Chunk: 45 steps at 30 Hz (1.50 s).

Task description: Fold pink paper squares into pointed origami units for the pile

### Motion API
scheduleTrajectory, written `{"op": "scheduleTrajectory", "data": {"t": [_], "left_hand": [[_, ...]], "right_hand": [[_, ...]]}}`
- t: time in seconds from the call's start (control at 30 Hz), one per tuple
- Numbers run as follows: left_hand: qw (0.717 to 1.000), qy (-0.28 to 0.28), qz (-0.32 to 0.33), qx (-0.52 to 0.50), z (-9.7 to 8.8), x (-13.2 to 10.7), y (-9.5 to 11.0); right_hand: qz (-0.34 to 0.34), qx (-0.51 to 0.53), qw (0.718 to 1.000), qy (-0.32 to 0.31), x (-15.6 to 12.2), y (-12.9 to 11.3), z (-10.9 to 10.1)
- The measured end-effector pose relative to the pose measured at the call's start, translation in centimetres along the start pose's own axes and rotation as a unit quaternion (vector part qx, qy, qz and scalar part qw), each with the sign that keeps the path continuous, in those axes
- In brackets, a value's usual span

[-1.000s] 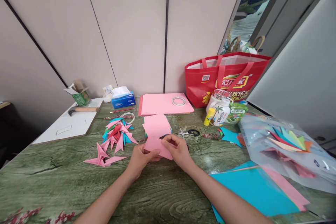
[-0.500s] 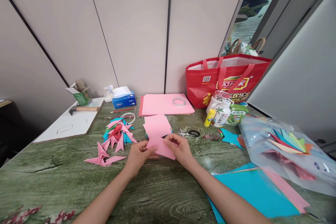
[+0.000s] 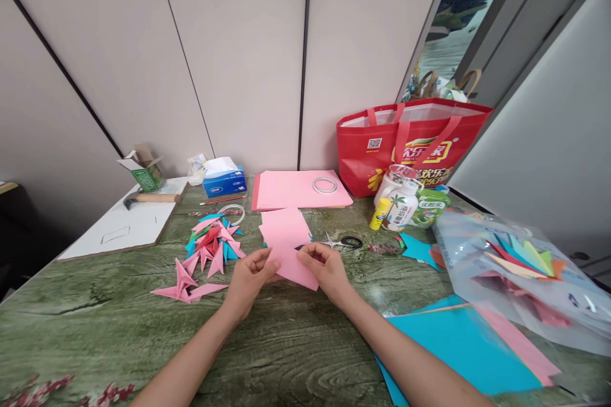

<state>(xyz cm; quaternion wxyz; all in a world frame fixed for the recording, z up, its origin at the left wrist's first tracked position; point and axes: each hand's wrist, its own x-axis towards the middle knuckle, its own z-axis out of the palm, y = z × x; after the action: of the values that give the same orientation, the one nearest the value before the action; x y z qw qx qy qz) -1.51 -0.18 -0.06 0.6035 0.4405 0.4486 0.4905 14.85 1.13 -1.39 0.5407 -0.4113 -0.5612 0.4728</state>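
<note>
A sheet of pink paper (image 3: 293, 270) is held between my two hands, tilted above the table. My left hand (image 3: 252, 276) pinches its left edge between thumb and fingers. At the right edge, my right hand (image 3: 324, 267) is closed on the same sheet. Just behind it lies a small stack of pink paper (image 3: 285, 226), its lower part hidden by the held sheet. To the left of my left hand are a folded pink paper piece (image 3: 184, 283) and a heap of pointed folded papers (image 3: 214, 238). Black-handled scissors (image 3: 348, 241) lie beyond my right hand.
Large pink sheets (image 3: 286, 189) lie by the wall with a tape roll (image 3: 325, 185) on top. A glue stick (image 3: 380, 213), a white jar (image 3: 400, 203) and a red bag (image 3: 363, 152) stand right. Blue sheets (image 3: 449, 350) lie near my right forearm; a hammer (image 3: 153, 198) rests left.
My left hand's fingers have shifted slightly up along the pink sheet's left edge. The right hand keeps its hold, and the view has moved a little.
</note>
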Motion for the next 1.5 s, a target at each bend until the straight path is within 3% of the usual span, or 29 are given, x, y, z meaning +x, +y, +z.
{"op": "scheduleTrajectory", "data": {"t": [0.13,0.37,0.5,0.63,0.93,1.03,1.27,1.5], "left_hand": [[0.999,-0.035,-0.041,0.008,0.2,-0.1,-0.2],[1.0,0.0,-0.014,-0.002,0.4,0.0,-0.9],[0.998,-0.046,-0.029,-0.035,0.7,-0.4,-0.8],[0.995,-0.086,-0.051,0.011,1.0,-0.8,-1.1],[0.991,-0.041,-0.033,0.119,1.7,-0.9,-1.1],[0.993,-0.049,-0.039,0.101,1.7,-1.0,-1.2],[0.984,-0.125,-0.102,0.08,1.9,-1.4,-1.3],[0.987,-0.109,-0.101,0.064,2.1,-1.4,-1.4]], "right_hand": [[0.005,0.003,1.0,-0.009,-0.2,-0.1,0.2],[-0.001,0.006,1.0,0.005,-0.2,-0.1,0.3],[0.01,0.038,0.998,0.043,-0.4,0.0,0.7],[0.02,0.08,0.995,0.047,-0.9,0.1,1.4],[0.064,0.147,0.983,0.093,-1.4,0.3,2.6],[0.076,0.166,0.978,0.104,-1.5,0.2,2.7],[0.087,0.171,0.974,0.117,-1.6,0.2,2.7],[0.086,0.179,0.973,0.122,-1.4,0.1,2.7]]}}
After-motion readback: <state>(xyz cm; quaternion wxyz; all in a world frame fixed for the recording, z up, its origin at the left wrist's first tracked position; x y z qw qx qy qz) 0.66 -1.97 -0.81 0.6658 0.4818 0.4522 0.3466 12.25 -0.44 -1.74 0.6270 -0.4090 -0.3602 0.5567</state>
